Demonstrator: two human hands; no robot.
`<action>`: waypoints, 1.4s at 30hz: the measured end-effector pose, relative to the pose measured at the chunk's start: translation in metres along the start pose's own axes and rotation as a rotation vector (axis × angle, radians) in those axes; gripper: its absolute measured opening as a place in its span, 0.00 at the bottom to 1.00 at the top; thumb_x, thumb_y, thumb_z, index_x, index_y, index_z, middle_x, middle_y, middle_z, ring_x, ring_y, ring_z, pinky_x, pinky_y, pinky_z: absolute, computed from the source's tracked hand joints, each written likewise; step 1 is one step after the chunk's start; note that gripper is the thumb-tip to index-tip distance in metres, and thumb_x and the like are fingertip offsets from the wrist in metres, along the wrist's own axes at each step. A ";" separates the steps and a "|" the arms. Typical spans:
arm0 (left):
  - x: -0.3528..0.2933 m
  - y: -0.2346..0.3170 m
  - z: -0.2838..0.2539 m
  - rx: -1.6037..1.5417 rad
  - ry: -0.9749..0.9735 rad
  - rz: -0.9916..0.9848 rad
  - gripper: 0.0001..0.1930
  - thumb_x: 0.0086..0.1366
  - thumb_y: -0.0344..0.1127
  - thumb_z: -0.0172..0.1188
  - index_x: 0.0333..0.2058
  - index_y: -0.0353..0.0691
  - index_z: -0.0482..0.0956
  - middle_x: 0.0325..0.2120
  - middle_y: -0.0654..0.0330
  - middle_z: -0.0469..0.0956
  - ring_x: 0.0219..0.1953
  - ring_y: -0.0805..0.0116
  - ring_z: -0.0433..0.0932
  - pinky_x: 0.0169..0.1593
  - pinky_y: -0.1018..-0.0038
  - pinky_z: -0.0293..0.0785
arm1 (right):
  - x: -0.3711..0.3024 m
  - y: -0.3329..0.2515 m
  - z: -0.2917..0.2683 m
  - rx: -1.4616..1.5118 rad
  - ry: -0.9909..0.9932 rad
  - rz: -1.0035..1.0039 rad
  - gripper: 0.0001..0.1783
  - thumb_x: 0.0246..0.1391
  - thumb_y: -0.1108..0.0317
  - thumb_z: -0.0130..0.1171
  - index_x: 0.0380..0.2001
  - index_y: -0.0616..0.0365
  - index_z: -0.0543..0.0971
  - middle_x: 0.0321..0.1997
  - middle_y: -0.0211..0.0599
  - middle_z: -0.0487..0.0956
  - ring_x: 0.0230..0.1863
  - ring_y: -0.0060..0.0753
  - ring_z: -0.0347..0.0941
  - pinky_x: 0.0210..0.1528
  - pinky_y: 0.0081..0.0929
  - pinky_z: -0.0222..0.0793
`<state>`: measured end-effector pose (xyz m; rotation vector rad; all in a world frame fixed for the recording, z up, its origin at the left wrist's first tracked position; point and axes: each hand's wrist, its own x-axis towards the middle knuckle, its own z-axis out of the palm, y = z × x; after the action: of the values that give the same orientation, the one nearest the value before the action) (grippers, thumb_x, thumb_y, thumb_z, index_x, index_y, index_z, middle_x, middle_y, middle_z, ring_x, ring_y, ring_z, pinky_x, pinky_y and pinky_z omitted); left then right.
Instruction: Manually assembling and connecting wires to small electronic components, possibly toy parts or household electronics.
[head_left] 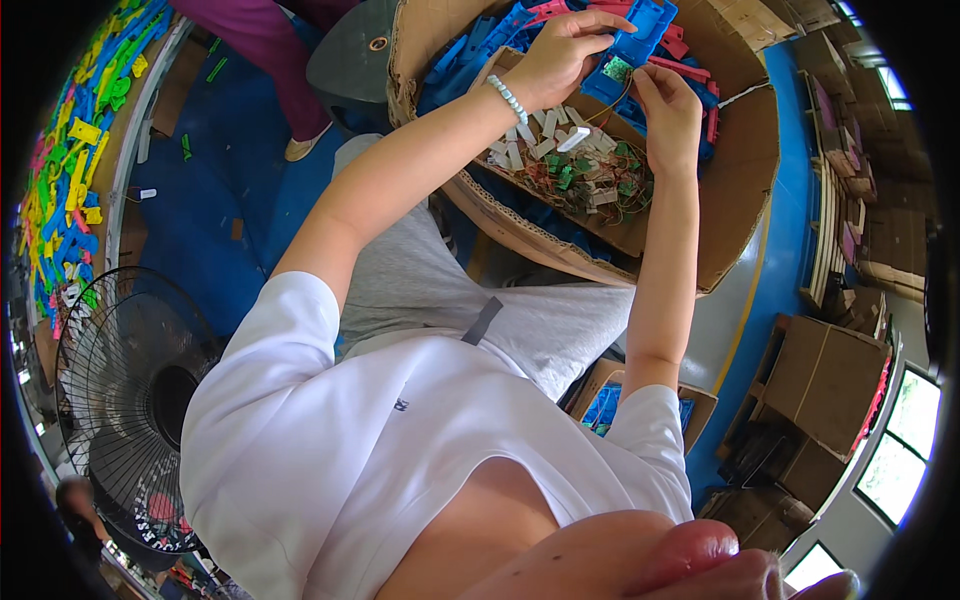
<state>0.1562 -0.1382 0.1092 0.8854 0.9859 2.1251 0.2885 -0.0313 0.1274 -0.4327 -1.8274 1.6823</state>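
A blue plastic case (650, 22) is held up over a large cardboard box by my left hand (560, 62), fingers closed around its edge. Inside the case sits a small green circuit board (617, 69). My right hand (668, 108) is pinched closed right beside the board; what lies between its fingertips is too small to make out. A thin wire hangs from the board near those fingertips. Below both hands, a cardboard tray (545, 195) holds white rectangular pieces (515, 155) and a tangle of green circuit boards with wires (600, 180).
The large cardboard box (745, 190) holds more blue and pink plastic parts around the tray. Left are a grey stool (350, 60), another person's leg (265, 50), a black fan (130, 390) and a heap of coloured plastic parts (75, 185). Stacked cartons (825, 380) stand right.
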 end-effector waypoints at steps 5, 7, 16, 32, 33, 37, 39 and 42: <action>-0.004 -0.006 -0.005 0.035 -0.110 0.111 0.17 0.65 0.27 0.59 0.53 0.36 0.78 0.39 0.64 0.77 0.37 0.78 0.74 0.40 0.80 0.71 | -0.002 -0.004 0.008 -0.022 0.061 -0.038 0.10 0.57 0.72 0.63 0.38 0.69 0.80 0.34 0.33 0.81 0.35 0.19 0.74 0.39 0.16 0.69; -0.008 -0.003 0.003 0.077 -0.084 0.111 0.17 0.65 0.24 0.56 0.52 0.38 0.79 0.35 0.68 0.76 0.33 0.83 0.70 0.36 0.84 0.68 | -0.002 -0.001 0.004 -0.042 0.069 -0.045 0.10 0.56 0.73 0.63 0.39 0.68 0.80 0.34 0.33 0.81 0.35 0.19 0.74 0.39 0.17 0.69; -0.012 0.002 0.012 0.302 -0.051 0.215 0.17 0.67 0.25 0.53 0.53 0.42 0.79 0.25 0.74 0.68 0.26 0.86 0.62 0.29 0.84 0.59 | -0.003 -0.005 0.004 0.142 0.121 -0.047 0.14 0.53 0.75 0.66 0.42 0.68 0.76 0.38 0.38 0.81 0.39 0.23 0.76 0.43 0.18 0.72; -0.007 0.013 0.016 0.605 -0.057 0.252 0.18 0.71 0.31 0.48 0.56 0.29 0.73 0.55 0.48 0.76 0.60 0.59 0.72 0.62 0.71 0.65 | -0.002 0.008 -0.002 0.323 0.048 -0.076 0.10 0.54 0.79 0.65 0.38 0.63 0.76 0.36 0.34 0.80 0.37 0.22 0.77 0.38 0.17 0.72; -0.007 0.015 0.017 0.586 -0.052 0.247 0.18 0.71 0.31 0.48 0.56 0.29 0.74 0.55 0.48 0.76 0.60 0.60 0.72 0.62 0.70 0.65 | -0.003 0.007 -0.001 0.290 0.046 -0.077 0.10 0.53 0.79 0.66 0.38 0.64 0.77 0.36 0.33 0.79 0.37 0.22 0.77 0.38 0.16 0.72; -0.009 0.019 0.018 0.545 -0.057 0.227 0.18 0.70 0.32 0.50 0.55 0.30 0.75 0.55 0.49 0.76 0.59 0.61 0.73 0.63 0.70 0.64 | -0.001 0.006 -0.001 0.328 0.072 -0.045 0.11 0.53 0.80 0.66 0.39 0.65 0.77 0.36 0.33 0.79 0.37 0.22 0.76 0.39 0.15 0.72; -0.011 0.020 0.019 0.530 -0.058 0.220 0.19 0.70 0.32 0.50 0.55 0.30 0.75 0.55 0.49 0.76 0.59 0.61 0.73 0.63 0.71 0.64 | -0.003 0.007 -0.002 0.236 0.034 -0.162 0.11 0.53 0.81 0.65 0.40 0.66 0.77 0.37 0.34 0.79 0.38 0.22 0.76 0.41 0.16 0.73; -0.012 0.021 0.021 0.474 -0.032 0.168 0.18 0.70 0.32 0.50 0.55 0.30 0.75 0.54 0.49 0.77 0.58 0.61 0.73 0.62 0.71 0.65 | -0.003 0.008 -0.003 0.174 0.026 -0.190 0.11 0.52 0.82 0.65 0.40 0.67 0.77 0.38 0.34 0.79 0.38 0.23 0.77 0.42 0.17 0.73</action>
<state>0.1737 -0.1502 0.1330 1.2614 1.4774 2.0344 0.2916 -0.0301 0.1186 -0.1996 -1.6319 1.6773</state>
